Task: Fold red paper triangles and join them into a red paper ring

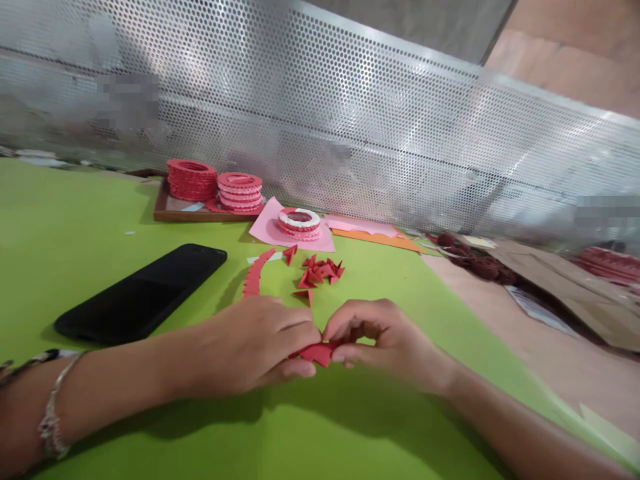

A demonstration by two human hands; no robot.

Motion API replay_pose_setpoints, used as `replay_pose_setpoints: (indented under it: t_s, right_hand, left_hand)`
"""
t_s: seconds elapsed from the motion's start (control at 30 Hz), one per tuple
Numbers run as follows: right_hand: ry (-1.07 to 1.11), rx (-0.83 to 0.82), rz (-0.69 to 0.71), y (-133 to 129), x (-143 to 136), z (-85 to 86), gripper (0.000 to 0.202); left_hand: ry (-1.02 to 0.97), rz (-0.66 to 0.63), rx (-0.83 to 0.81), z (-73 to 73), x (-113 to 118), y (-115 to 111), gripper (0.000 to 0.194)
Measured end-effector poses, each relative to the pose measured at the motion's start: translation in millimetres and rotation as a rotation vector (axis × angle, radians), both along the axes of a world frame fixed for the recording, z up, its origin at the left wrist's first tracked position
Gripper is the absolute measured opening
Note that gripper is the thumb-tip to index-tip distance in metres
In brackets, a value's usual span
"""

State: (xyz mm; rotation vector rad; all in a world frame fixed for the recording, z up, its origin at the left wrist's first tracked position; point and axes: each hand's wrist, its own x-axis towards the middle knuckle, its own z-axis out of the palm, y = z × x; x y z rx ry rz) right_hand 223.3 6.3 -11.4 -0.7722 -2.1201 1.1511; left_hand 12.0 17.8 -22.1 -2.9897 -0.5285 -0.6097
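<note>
My left hand (255, 343) is closed around a chain of folded red paper pieces, whose near end (317, 353) shows between thumb and fingers. Thumb and forefinger of my right hand (377, 340) pinch the tip of that end. A curved red paper chain section (256, 272) rises beyond my left hand; whether it joins the held end is hidden. Just past my hands lies a small heap of folded red paper triangles (320, 270). Single triangles (290, 253) lie apart from it.
A black phone (145, 290) lies left on the green table (310, 427). Behind are a wooden tray (200, 216) with stacked red and pink paper rings (193, 181), and a ring stack (299, 225) on pink paper. Brown cardboard (565, 280) sits right; a perforated metal panel (320, 100) stands behind.
</note>
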Motion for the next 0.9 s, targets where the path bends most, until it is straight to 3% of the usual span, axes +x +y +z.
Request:
replay_pose_setpoints:
  t_s: [0.17, 0.33, 0.4, 0.5, 0.73, 0.9]
  right_hand:
    - [-0.024, 0.108, -0.02, 10, 3, -4.9, 0.007]
    - [-0.356, 0.623, -0.145, 29, 0, -16.6, 0.03]
    - [-0.532, 0.716, -0.131, 32, -3, -20.7, 0.037]
    - [-0.633, 0.723, -0.099, 33, -7, -23.5, 0.038]
    - [-0.563, 0.768, -0.121, 33, -2, -25.2, 0.019]
    - [-0.383, 0.59, -0.222, 20, -1, -17.1, 0.011]
  left_hand:
    - [0.081, -0.006, -0.033, -2.9, 4, -2, 0.029]
    - [0.179, -0.03, -0.015, -5.3, 8, -5, 0.012]
    - [0.174, -0.037, -0.006, -5.2, 8, -4, 0.012]
    - [0.166, -0.045, 0.011, -4.7, 8, -3, 0.013]
    - [0.151, -0.026, 0.075, -3.7, 9, -3, 0.01]
    - [0.096, 0.127, -0.048, -1.5, 3, 4, 0.024]
